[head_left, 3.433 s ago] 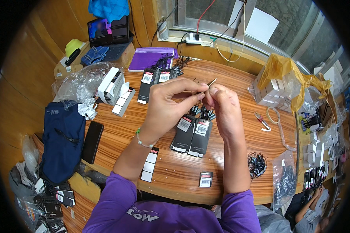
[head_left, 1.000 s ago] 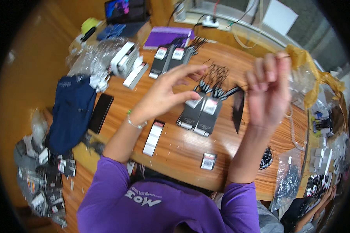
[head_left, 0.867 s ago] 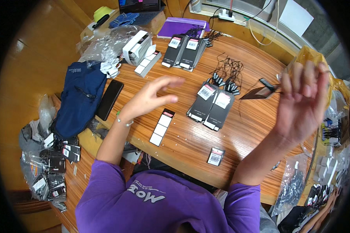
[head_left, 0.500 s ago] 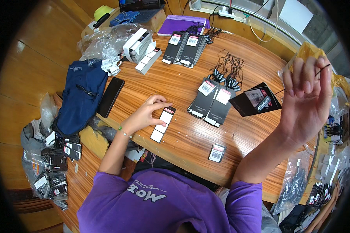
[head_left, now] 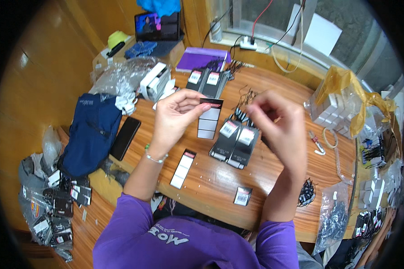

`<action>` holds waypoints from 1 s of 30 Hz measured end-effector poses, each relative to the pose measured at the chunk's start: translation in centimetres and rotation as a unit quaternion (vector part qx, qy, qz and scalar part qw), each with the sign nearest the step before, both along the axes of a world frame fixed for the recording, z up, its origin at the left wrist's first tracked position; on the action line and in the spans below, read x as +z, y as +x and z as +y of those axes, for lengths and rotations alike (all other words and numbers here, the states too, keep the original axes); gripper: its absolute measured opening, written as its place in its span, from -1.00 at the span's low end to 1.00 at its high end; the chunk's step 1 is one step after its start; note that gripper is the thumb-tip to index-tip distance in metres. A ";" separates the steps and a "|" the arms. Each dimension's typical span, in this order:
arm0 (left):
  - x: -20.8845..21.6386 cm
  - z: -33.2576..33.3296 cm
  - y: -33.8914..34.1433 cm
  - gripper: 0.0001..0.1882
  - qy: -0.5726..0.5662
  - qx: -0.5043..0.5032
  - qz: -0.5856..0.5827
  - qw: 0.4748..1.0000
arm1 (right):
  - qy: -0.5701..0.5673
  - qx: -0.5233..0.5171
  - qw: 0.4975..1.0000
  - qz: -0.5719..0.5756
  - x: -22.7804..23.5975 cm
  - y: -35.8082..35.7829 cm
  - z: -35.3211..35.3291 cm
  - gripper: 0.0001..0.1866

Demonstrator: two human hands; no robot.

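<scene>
The left hand (head_left: 173, 117) is closed at the thumb and forefinger; between them it pinches, by its upper end, a narrow card with a black and red top and white rectangular panels (head_left: 207, 125). This card is in the air above the middle of the brown striped wooden tabletop (head_left: 278, 83), and its lower end points toward the near edge.

The right hand (head_left: 283, 127) is also raised above the middle, on the right side of the card. Its fingers are curled and the thumb is close to the forefinger, but I cannot tell whether something thin is held between them.

Below the hands, in the middle of the tabletop, two stacks of dark grey rectangular tags with white labels (head_left: 234, 146) lie side by side, with their black cords toward the far edge. Near the front edge lies a second narrow white-panelled card (head_left: 183, 169), and, farther to the right, a small black card with a white label (head_left: 243, 196).

Toward the right edge there are nippers with red handles (head_left: 316, 142) and a tangled bundle of black cords (head_left: 306, 193). By the left front corner lies a black smartphone (head_left: 125, 139), just beside a navy-blue fabric bag (head_left: 92, 134).
</scene>
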State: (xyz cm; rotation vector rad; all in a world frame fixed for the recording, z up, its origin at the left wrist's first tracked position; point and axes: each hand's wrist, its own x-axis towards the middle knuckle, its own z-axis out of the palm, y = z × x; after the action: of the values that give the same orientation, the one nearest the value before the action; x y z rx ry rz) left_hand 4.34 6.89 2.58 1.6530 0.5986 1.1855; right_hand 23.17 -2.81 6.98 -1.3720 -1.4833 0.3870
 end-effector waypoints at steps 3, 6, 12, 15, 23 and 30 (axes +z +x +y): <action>1.3 0.1 2.6 -0.84 0.034 0.010 -0.031 0.999 | 0.026 -0.006 1.000 -0.015 -0.3 -0.2 0.6 -0.90; 2.0 -0.3 4.3 -0.88 0.068 0.019 -0.030 0.997 | 0.061 -0.043 0.996 -0.056 0.0 -0.3 0.7 -0.90; 2.7 -1.4 5.4 -0.85 0.078 0.005 0.012 0.997 | 0.084 -0.064 0.994 -0.022 -0.5 0.4 1.2 -0.90; 3.0 -1.6 5.9 -0.84 0.065 -0.008 0.011 0.998 | 0.083 -0.067 0.994 -0.010 -0.4 0.7 1.2 -0.89; 3.5 -1.2 5.3 -0.87 0.143 -0.031 0.040 0.988 | 0.063 -0.073 0.995 0.014 -0.3 0.3 0.9 -0.91; 4.9 -0.6 4.2 -0.85 0.171 -0.063 0.025 0.983 | 0.080 -0.013 0.976 0.203 -0.6 -0.4 1.8 -0.90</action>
State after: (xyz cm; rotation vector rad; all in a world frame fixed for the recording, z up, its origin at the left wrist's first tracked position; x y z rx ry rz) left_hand 8.52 6.30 7.47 1.9830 0.3254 1.2053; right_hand 22.81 -1.05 6.39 -1.1054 -1.1318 0.4886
